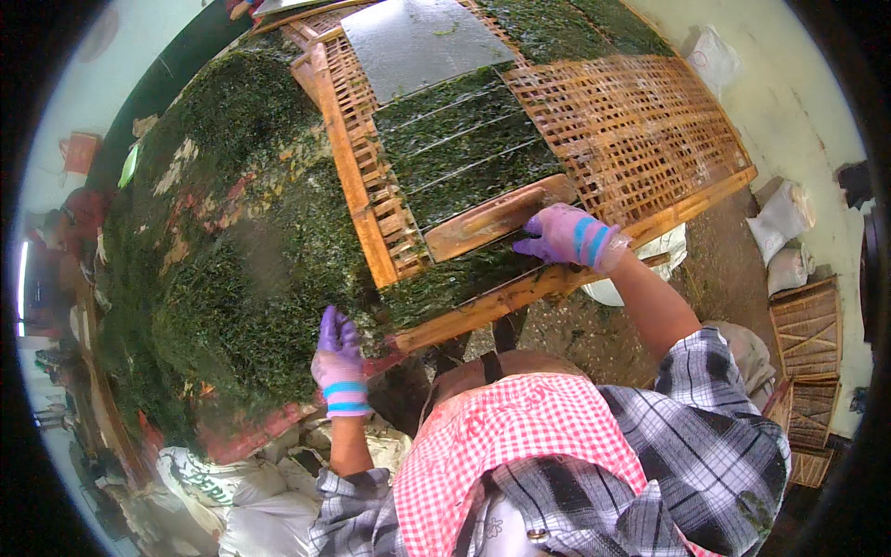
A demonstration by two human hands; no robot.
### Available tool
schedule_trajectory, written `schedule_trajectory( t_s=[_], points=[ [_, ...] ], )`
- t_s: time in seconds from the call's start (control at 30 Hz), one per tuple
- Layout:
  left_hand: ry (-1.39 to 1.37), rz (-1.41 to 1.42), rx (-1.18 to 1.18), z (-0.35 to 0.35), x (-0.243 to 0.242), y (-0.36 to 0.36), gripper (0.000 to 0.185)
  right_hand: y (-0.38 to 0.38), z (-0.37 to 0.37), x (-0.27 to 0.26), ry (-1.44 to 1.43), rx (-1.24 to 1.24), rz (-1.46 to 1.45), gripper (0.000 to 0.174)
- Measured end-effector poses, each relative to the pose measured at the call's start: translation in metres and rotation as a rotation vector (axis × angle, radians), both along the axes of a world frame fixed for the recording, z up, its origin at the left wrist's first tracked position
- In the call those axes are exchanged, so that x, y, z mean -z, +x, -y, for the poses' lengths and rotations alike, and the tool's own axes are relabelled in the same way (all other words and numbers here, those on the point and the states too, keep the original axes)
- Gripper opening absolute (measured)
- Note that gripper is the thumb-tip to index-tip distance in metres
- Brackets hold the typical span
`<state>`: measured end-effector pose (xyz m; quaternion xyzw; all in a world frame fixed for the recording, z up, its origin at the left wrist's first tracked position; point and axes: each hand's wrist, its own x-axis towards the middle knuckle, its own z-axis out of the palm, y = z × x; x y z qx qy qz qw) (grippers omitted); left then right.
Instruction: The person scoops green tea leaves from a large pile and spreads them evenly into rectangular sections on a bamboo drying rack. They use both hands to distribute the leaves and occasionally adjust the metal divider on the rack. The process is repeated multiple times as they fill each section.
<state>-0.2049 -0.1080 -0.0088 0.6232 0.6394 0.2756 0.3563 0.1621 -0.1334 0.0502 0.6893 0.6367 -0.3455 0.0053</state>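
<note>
My right hand [567, 233], in a purple and pink knit glove with blue bands, is beside the right end of a wet wooden block [498, 217]. Its thumb and fingers are spread, with nothing visible between them. The block lies across the near end of a bed of chopped green leafy material [466, 143] crossed by thin pale strips. My left hand [340, 355], gloved alike, is at the near edge of a big heap of the same green material [230, 306]. Its fingers point away from me and I see nothing held. Under the bed is a woven bamboo rack [351, 181] with wooden rails.
A smooth grey sheet [421, 45] lies beyond the strips. On the right is bare bamboo lattice [626, 132], with more green layers [550, 31] behind. White sacks [202, 480] sit at lower left, others [779, 219] by the wall. Part of another person [83, 209] shows at left.
</note>
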Motion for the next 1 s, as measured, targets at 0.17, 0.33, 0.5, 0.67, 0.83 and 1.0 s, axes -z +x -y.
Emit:
schedule_trajectory(
  t_s=[0.17,0.33,0.5,0.67,0.83,1.0],
  points=[
    [0.572,-0.319,0.817,0.021,-0.006,0.103,0.052,0.023,0.002,-0.004,-0.066,0.059,-0.099,0.044],
    [0.519,-0.595,0.824,0.033,0.002,0.132,0.05,0.069,0.023,-0.013,0.0,0.187,-0.262,0.037],
    [0.55,-0.672,0.772,0.037,0.004,0.132,0.048,0.114,0.039,-0.006,0.087,0.243,-0.235,0.037],
    [0.518,-0.714,0.733,0.041,0.003,0.139,0.047,0.159,0.055,0.017,0.113,0.48,-0.364,0.032],
    [0.518,-0.698,0.754,0.04,-0.004,0.135,0.046,0.204,0.064,0.037,0.128,0.608,-0.2,0.031],
    [0.529,-0.32,0.719,0.025,-0.012,0.1,0.045,0.177,0.065,0.015,0.638,0.233,0.19,0.03]
  ],
)
